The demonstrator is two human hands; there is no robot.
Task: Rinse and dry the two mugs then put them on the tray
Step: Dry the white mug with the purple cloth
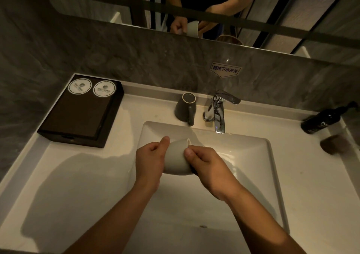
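A pale grey mug (176, 157) is tilted on its side over the white sink basin (243, 156), its mouth turned away from me. My left hand (150, 160) grips its base and left wall. My right hand (206, 163) holds its rim and right side, fingers partly inside the mouth. A second, dark grey mug (185, 108) stands upside down on the counter behind the basin, left of the faucet, its handle toward me. The dark tray (78, 117) sits at the far left of the counter with two round paper coasters (91, 87) on it.
A chrome faucet (219, 111) rises behind the basin with no water running. A black pump bottle (323, 120) and a small dark object (334, 144) stand at the right edge. A mirror (194, 10) above the grey stone wall reflects my hands and the mug.
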